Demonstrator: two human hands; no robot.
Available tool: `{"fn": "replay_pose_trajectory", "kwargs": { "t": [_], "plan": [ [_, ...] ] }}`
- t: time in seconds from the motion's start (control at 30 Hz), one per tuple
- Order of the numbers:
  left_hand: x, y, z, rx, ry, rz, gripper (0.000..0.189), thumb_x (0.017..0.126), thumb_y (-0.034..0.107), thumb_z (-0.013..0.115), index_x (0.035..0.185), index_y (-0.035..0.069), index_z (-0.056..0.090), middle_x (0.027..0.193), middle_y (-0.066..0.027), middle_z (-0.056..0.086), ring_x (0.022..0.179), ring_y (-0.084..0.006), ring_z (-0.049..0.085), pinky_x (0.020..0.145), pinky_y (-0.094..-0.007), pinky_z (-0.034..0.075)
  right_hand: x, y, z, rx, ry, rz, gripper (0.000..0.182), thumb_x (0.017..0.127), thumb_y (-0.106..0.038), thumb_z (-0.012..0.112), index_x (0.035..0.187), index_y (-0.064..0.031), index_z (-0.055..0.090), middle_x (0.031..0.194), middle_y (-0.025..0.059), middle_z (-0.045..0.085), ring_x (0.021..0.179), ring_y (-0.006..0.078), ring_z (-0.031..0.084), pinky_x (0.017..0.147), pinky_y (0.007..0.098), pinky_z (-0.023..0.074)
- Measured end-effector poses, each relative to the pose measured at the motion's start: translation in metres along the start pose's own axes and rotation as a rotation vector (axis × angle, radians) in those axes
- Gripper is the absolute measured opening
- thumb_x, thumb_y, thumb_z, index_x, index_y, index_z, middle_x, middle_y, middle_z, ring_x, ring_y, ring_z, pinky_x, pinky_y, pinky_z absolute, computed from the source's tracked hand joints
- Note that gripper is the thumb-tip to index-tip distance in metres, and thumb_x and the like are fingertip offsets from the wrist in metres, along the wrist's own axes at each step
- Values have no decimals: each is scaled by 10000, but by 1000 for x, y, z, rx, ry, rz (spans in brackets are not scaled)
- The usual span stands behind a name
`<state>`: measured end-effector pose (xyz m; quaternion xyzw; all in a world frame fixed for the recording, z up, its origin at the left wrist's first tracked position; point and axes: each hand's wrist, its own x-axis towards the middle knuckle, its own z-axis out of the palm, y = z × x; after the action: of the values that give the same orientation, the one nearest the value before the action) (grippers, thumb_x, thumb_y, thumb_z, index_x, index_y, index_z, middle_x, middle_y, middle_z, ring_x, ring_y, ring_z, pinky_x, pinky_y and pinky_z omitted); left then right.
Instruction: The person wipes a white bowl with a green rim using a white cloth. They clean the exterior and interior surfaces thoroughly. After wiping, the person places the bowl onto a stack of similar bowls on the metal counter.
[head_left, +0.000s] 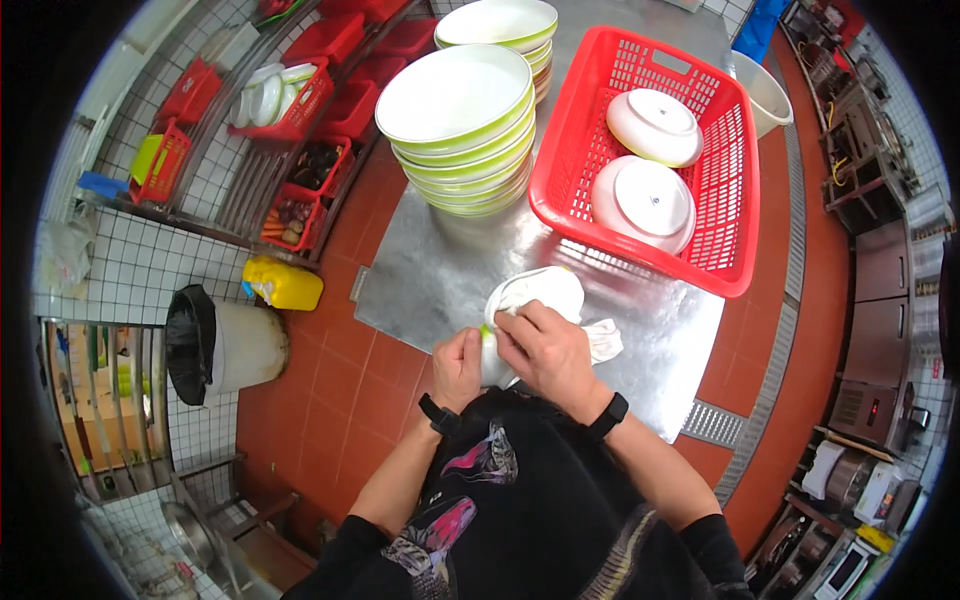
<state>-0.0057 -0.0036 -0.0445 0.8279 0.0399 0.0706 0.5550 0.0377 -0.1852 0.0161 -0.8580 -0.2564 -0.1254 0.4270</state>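
Close to my body, at the near edge of the steel table, my left hand (456, 367) grips the side of a white bowl (493, 362) with a green rim. My right hand (546, 351) holds a white cloth (541, 291) against that bowl, and a loose end of it trails to the right. Cloth and fingers cover much of the bowl. Beyond my hands a tall stack of white bowls (457, 97) with green outsides stands on the table. To its right is a red perforated plastic basket (645, 264) with two overturned white bowls (651, 201) inside.
A second bowl stack (496, 26) rises behind the first. Left, a metal rack (259, 187) carries red baskets; a yellow jug (289, 283) and a lined bin (244, 345) stand on the tiled floor. A white bucket (761, 94) is beyond the basket. Kitchen equipment (874, 322) lines the right.
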Motion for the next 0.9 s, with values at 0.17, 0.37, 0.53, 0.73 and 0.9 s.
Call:
{"fn": "replay_pose_trajectory", "kwargs": {
  "t": [0.17, 0.37, 0.53, 0.73, 0.9],
  "plan": [
    [-3, -9, 3, -1, 25, 10, 437, 1129, 285, 527, 825, -24, 575, 643, -127, 470, 606, -161, 448, 571, -388, 391, 4, 37, 1, 129, 141, 427, 177, 937, -161, 756, 1041, -18, 755, 990, 145, 722, 937, 344, 729, 808, 431, 578],
    [-8, -31, -2, -96, -13, -1, 474, 1068, 357, 656, 786, -5, 536, 635, -91, 456, 621, -144, 416, 569, -364, 384, -5, 90, 6, 229, 229, 662, 236, 998, -188, 708, 1086, 26, 756, 1063, 213, 751, 992, 354, 737, 912, 413, 553],
    [-3, -8, -13, 79, -130, -60, 456, 921, 418, 849, 932, 19, 628, 724, -100, 641, 653, -173, 572, 635, -362, 484, -8, 79, 6, 185, 254, 662, 255, 1002, -207, 709, 1087, 28, 754, 1080, 211, 757, 1005, 346, 739, 919, 407, 554],
    [14, 32, -32, 182, -189, 81, 537, 904, 342, 840, 1279, 25, 623, 1015, -235, 764, 963, -413, 760, 827, -462, 579, -11, 75, 4, 208, 210, 661, 255, 1001, -203, 710, 1116, 22, 748, 1086, 210, 748, 998, 355, 733, 916, 418, 552],
    [17, 32, -13, 248, -123, 91, 414, 896, 307, 828, 1171, 36, 678, 922, -231, 753, 867, -429, 752, 737, -462, 580, -6, 63, 9, 162, 278, 515, 191, 964, -153, 738, 1079, 1, 742, 1035, 178, 727, 953, 351, 727, 856, 428, 557]
  ]
}}
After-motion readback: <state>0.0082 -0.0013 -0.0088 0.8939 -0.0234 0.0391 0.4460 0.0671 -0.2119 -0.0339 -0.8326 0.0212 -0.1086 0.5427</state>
